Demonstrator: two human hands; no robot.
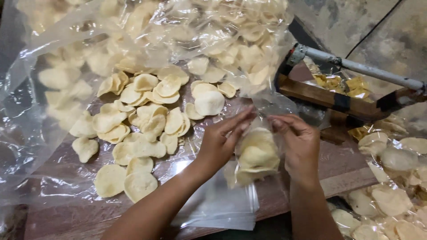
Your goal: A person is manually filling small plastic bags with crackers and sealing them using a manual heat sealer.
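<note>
Small clear bag of pale crackers point(257, 155) between both hands; big clear sack point(147, 35) behind; filled bags point(391, 186) right.

Dim warm indoor light, white glare on the plastic sheet point(187, 171), slightly soft focus, dark lower corners

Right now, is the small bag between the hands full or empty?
Nearly full. Pale round crackers fill the small clear bag, stacked up to where both hands' fingers pinch its top.

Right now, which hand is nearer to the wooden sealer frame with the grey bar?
Right. The right hand holds the small cracker bag just below the wooden sealer frame; the left hand is on the bag's far side.
</note>
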